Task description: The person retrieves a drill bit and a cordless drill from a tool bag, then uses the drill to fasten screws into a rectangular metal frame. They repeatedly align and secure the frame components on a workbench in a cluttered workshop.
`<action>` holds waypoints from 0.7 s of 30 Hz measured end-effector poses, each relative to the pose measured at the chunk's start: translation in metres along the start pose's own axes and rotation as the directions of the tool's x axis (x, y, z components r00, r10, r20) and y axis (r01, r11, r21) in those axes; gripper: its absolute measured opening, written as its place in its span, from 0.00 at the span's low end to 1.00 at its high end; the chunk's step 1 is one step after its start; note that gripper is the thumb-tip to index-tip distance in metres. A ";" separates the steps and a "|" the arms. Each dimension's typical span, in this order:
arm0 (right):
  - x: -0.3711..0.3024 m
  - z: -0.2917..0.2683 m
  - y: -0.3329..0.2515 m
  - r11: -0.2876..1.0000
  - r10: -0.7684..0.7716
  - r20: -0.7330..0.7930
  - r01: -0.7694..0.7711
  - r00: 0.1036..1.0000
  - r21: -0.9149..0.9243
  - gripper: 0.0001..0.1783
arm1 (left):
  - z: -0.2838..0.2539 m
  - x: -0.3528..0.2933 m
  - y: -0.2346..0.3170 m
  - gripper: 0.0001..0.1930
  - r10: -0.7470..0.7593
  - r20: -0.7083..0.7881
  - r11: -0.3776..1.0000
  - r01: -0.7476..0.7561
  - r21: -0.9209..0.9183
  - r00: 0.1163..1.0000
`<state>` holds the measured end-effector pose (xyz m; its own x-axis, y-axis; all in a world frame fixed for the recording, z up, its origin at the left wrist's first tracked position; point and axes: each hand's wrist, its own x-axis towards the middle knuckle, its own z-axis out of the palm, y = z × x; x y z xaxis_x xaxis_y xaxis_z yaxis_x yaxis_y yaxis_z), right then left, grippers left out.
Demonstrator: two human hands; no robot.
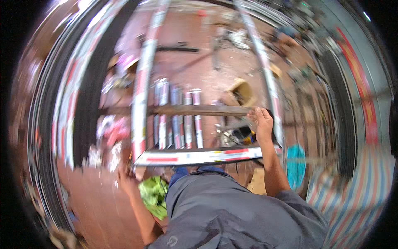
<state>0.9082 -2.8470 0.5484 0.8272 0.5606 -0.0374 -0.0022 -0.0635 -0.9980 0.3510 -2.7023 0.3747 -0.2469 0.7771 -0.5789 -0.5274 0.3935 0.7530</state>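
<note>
A long rectangular frame of bars wrapped in white and red film lies in front of me. Its near bar (199, 156) crosses at my waist, and its left bar (143, 91) and right bar (265, 66) run away from me. My right hand (262, 121) is beside the right bar, fingers curled together near the end of a brown wooden strip (199, 110) that crosses under the frame. Whatever the fingers hold is too blurred to make out. My left hand (123, 173) is by the frame's near left corner, its fingers smeared by motion.
Several wrapped strips (188, 120) lie below the frame. An open cardboard box (244, 92) and a black and yellow tool (243, 133) are near my right hand. Long dark profiles (93, 87) stand left. A green bag (153, 195), a turquoise bundle (295, 166) and striped sheeting (352, 191) lie close.
</note>
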 end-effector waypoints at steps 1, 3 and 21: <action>0.001 -0.056 0.017 1.000 0.009 -0.191 -0.003 0.982 0.030 0.11 | 0.015 -0.021 0.014 0.08 0.076 0.162 0.990 -0.094 0.104 0.984; -0.031 -0.148 0.014 0.995 0.093 -0.530 -0.063 0.843 0.075 0.09 | 0.068 -0.067 0.013 0.10 0.190 0.179 0.908 -0.242 0.343 0.965; -0.130 -0.245 0.155 0.874 0.437 -0.677 -0.104 0.592 0.474 0.08 | 0.042 -0.017 0.075 0.13 0.444 0.509 0.012 -0.573 0.820 0.737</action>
<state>0.9376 -3.1317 0.4112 0.8692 -0.2549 -0.4237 -0.3539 0.2778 -0.8931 0.3498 -2.6648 0.4542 -0.0024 0.9978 0.0667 0.8016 -0.0380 0.5966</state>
